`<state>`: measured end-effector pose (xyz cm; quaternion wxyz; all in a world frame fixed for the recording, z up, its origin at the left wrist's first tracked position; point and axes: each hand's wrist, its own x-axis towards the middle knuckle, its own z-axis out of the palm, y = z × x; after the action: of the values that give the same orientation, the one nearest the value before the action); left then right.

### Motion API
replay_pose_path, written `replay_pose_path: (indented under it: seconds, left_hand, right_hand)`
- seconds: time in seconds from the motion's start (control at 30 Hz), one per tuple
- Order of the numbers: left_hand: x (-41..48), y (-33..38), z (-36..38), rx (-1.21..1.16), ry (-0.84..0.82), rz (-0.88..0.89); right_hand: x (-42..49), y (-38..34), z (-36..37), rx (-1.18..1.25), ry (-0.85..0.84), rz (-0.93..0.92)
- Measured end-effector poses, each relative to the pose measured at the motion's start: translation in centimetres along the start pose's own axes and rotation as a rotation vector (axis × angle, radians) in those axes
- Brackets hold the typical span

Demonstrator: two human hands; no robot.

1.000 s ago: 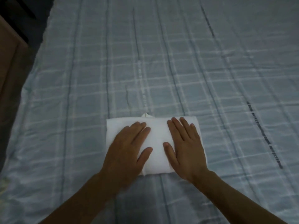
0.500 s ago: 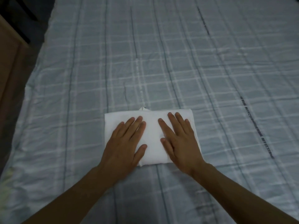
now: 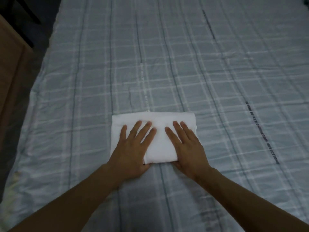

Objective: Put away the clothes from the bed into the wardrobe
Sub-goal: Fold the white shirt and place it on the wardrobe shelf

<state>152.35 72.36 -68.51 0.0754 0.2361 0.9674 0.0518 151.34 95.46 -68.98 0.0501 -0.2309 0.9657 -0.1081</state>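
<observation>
A folded white garment (image 3: 159, 146) lies on the checked blue-grey bed sheet (image 3: 167, 64), near the bed's front edge. My left hand (image 3: 132, 148) lies on the garment's left half with straight, spread fingers. My right hand (image 3: 189, 148) lies on its right half in the same way. Both thumbs are out of sight, tucked under the garment's near edge, so each hand pinches the fold between thumb and fingers. No wardrobe is in view.
A brown wooden piece of furniture (image 3: 10, 72) stands along the bed's left side. Dark floor (image 3: 33, 17) shows at the top left. The sheet stretches far ahead and to the right, with a printed text line (image 3: 262, 133) on the right.
Both hands slid toward the garment's near edge. The thumbs, earlier lying on top of the cloth, have gone under that edge. The garment has stayed in place.
</observation>
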Motion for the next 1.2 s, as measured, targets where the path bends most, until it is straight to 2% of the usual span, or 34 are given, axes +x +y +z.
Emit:
replay_pose_path:
  seconds: [0.07, 0.17, 0.23, 0.47, 0.77, 1.03, 1.2]
  left_hand:
    - [-0.7, 0.5, -0.3, 0.005, 0.015, -0.027]
    - [-1.3, 1.0, -2.0, -0.017, 0.169, -0.064]
    - [-1.4, 1.1, -4.5, -0.021, 0.215, -0.068]
    - [-5.5, 1.7, -15.0, 0.017, 0.209, -0.106]
    - [-15.8, 3.7, -29.1, 0.095, 0.278, -0.158]
    - [-25.9, 7.3, -37.0, 0.157, 0.374, -0.136]
    - [-32.3, 9.0, -40.7, 0.277, 0.394, -0.166]
  right_hand:
    - [-0.1, -0.7, -0.9, -0.02, 0.01, 0.017]
    - [0.2, -1.8, -3.1, -0.057, 0.053, 0.051]
    - [0.1, -2.5, -5.1, -0.069, 0.076, 0.069]
    - [-1.5, -7.0, -14.4, -0.032, 0.111, 0.029]
    - [-6.0, -16.5, -27.4, -0.049, 0.185, -0.04]
    - [-13.6, -24.0, -35.3, -0.098, 0.256, -0.097]
    - [-16.7, -28.0, -38.1, -0.083, 0.273, -0.211]
